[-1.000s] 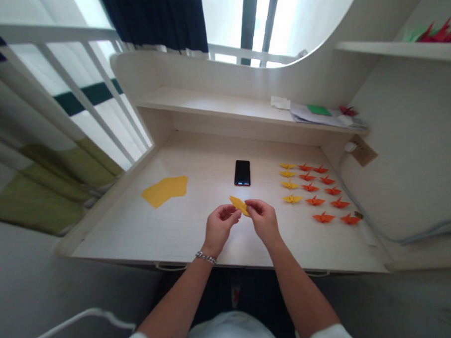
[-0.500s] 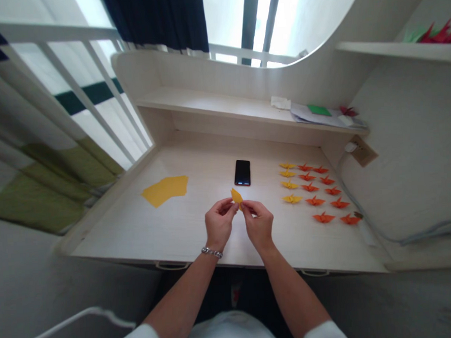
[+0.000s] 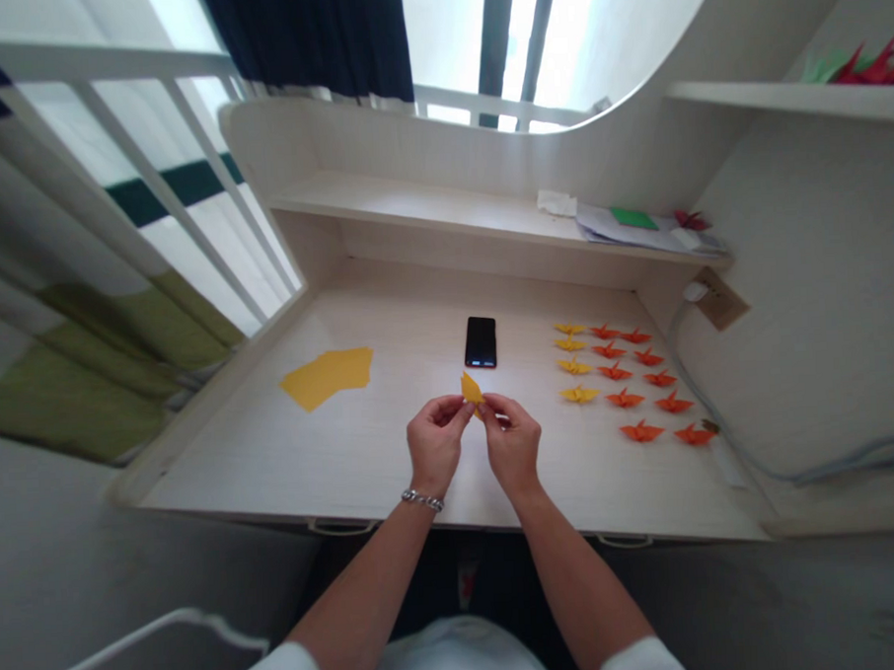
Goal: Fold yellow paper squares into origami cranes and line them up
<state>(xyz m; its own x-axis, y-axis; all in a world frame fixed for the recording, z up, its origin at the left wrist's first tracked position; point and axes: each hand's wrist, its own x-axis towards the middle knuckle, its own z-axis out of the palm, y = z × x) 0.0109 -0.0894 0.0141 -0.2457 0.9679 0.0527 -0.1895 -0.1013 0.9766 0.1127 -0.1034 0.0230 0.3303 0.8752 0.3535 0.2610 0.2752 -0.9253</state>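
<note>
The person's left hand [image 3: 433, 446] and right hand [image 3: 514, 445] both pinch a small, folded yellow paper piece [image 3: 471, 386] over the middle of a pale wooden desk [image 3: 237, 463], just nearer than a black rectangular phone [image 3: 481, 341]. Flat yellow paper sheets [image 3: 330, 378] lie left; small folded yellow paper cranes [image 3: 579, 395] and orange paper cranes [image 3: 642, 432] sit right.

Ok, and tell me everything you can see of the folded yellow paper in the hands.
The folded yellow paper is small, plain and apparently thin, creased into a narrow shape with a pointed far end. Fingers of the left hand and right hand pinch its near end, partly hiding it, so its full shape can't be made out. It is held over the pale desk, on the person's side of the black phone.
</note>
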